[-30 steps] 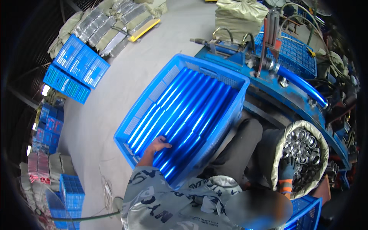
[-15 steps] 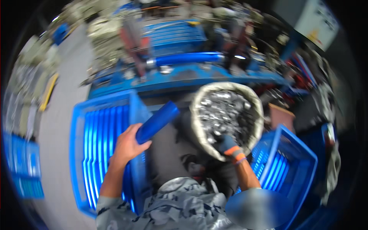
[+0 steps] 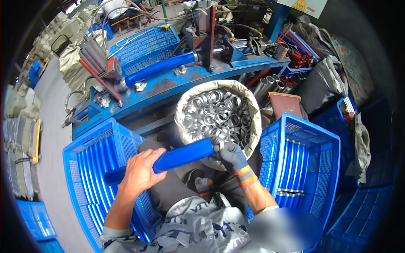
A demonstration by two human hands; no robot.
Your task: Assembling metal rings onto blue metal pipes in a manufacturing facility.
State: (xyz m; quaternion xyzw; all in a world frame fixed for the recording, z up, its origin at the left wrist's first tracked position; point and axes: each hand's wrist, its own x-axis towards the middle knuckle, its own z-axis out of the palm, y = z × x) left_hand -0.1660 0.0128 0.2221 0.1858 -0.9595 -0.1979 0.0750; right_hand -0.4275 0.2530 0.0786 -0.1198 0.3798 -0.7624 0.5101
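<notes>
My left hand (image 3: 141, 170) is wrapped round a blue metal tube (image 3: 183, 155), which slants up to the right over my lap. At the tube's right end, my gloved right hand (image 3: 231, 155) pinches a silver ring (image 3: 217, 143) against the opening. Whether the ring is seated in the tube cannot be seen behind the fingers. Just beyond the right hand stands a pale sack (image 3: 182, 120) with its rim rolled open, full of silver rings (image 3: 215, 109). The tube's left end hangs over a blue crate (image 3: 71, 168) of blue tubes (image 3: 95, 168).
To the right, a second blue crate (image 3: 314, 128) holds more tubes (image 3: 293, 162) with silver ends. Ahead runs a blue machine bench (image 3: 162, 86) with a blue tube (image 3: 162, 67) clamped across it. Bare metal pipes (image 3: 268, 82) and a brown board (image 3: 284, 103) stand right of the sack.
My right hand has come out of the sack with a ring and reached the tube's end. My left hand has turned the tube flatter, towards the right hand. The view has shifted.
</notes>
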